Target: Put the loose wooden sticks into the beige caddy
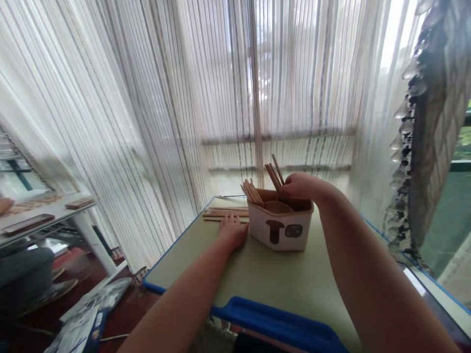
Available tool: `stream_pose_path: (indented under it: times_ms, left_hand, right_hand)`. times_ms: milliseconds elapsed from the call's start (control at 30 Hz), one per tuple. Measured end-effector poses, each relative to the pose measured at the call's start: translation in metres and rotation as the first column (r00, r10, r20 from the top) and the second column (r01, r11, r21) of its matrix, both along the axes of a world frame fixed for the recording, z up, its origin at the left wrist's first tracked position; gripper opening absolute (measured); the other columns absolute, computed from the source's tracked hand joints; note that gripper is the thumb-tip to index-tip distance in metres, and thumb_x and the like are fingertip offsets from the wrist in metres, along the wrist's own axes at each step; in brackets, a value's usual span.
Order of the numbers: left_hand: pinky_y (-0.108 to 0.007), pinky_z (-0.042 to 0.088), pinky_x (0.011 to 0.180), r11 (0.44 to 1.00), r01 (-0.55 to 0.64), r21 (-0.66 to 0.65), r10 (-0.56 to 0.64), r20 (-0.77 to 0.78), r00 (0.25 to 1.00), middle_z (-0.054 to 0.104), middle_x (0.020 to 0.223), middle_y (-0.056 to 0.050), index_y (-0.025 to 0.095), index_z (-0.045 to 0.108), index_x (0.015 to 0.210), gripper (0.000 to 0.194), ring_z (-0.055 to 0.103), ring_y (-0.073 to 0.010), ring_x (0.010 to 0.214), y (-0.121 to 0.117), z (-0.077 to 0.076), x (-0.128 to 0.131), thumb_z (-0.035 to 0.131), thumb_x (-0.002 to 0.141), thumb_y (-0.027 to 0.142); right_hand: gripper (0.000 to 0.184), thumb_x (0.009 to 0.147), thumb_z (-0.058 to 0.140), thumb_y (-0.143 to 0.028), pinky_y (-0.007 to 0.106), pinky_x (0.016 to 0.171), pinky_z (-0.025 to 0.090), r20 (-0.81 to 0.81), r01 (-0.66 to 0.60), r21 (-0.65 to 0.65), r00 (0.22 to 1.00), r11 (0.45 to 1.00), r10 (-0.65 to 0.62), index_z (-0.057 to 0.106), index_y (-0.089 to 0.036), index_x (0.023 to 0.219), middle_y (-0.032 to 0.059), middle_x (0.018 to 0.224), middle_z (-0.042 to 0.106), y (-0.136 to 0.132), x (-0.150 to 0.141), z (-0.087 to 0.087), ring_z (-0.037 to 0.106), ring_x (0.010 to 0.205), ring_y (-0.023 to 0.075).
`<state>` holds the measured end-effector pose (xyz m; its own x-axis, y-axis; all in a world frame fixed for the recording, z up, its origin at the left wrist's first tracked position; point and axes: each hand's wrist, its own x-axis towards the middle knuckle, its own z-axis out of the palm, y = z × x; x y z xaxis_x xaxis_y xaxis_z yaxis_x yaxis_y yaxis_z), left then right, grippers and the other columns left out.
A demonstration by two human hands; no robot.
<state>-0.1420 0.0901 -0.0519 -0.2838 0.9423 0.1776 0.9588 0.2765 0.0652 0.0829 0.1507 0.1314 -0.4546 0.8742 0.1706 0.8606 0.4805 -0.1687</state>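
Note:
A white utensil box (pixel 263 230) with a brown inner rim stands on the table. Pale chopsticks (pixel 253 192) lean in its left compartment, points up. My right hand (pixel 297 186) is over the right side of the box, fingers closed around several brown chopsticks (pixel 274 176) that tilt up to the left. Their lower ends are hidden by the hand and the rim. Left of the box, more chopsticks (pixel 225 211) lie flat in a loose row. My left hand (pixel 232 231) rests flat at their near edge, fingers stretched out over them, close beside the box.
The pale tabletop (pixel 287 279) has a blue edge with a raised blue tray lip (pixel 272 318) in front. A dark flat device (pixel 434 294) lies at the right. Sheer curtains (pixel 165 98) hang behind. Another person's hand (pixel 5 204) is at a white table (pixel 64 214) at left.

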Motion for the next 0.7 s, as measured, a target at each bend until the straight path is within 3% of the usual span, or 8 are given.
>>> stream_pose_path:
  times_ms: [133, 400, 533, 700]
  left_hand:
    - [-0.052, 0.018, 0.107, 1.0, 0.024, 0.001, -0.024, -0.019, 1.0, 0.031, 0.146, -0.017, 0.015, 0.041, 0.135, 0.068, 0.021, -0.0338, 0.137, -0.003, 0.0, -0.001, 0.021, 0.087, 0.059]
    - [-0.049, 0.013, 0.111, 0.997, 0.071, 0.022, -0.07, -0.036, 0.997, 0.021, 0.151, -0.014, 0.013, 0.028, 0.142, 0.063, 0.013, -0.0289, 0.14, 0.006, 0.006, -0.007, 0.022, 0.09, 0.048]
    - [-0.053, 0.013, 0.11, 0.994, 0.103, -0.035, -0.102, 0.015, 0.995, 0.026, 0.15, -0.012, 0.017, 0.031, 0.14, 0.068, 0.021, -0.0292, 0.138, 0.007, 0.005, -0.007, 0.016, 0.088, 0.058]
    - [-0.05, 0.024, 0.105, 0.999, 0.04, 0.025, -0.039, -0.048, 0.998, 0.043, 0.136, -0.017, 0.017, 0.044, 0.13, 0.064, 0.038, -0.0326, 0.125, -0.006, 0.008, 0.002, 0.029, 0.085, 0.06]
  right_hand:
    - [0.033, 0.071, 0.051, -0.034, 0.026, 0.057, 0.04, -0.063, 0.031, 0.073, 0.998, 0.997, -0.026, 0.071, -0.016, 0.09, 0.0115, 0.088, 0.069, 0.0, 0.001, 0.005, 0.061, 0.074, 0.0203]
    - [0.032, 0.073, 0.053, -0.037, 0.026, 0.058, 0.039, -0.189, 0.076, 0.145, 0.981, 0.986, -0.048, 0.07, -0.017, 0.09, 0.0104, 0.086, 0.069, -0.006, 0.0, 0.008, 0.061, 0.075, 0.02]
    - [0.032, 0.073, 0.055, -0.043, 0.026, 0.058, 0.039, -0.266, 0.079, 0.2, 0.964, 0.977, -0.024, 0.07, -0.018, 0.087, 0.0084, 0.083, 0.069, -0.012, -0.004, 0.007, 0.06, 0.073, 0.0195]
    - [0.027, 0.072, 0.058, -0.04, 0.025, 0.055, 0.038, -0.26, 0.03, 0.137, 0.966, 0.99, 0.007, 0.07, -0.019, 0.085, 0.006, 0.078, 0.068, -0.015, -0.008, 0.008, 0.06, 0.069, 0.0179]
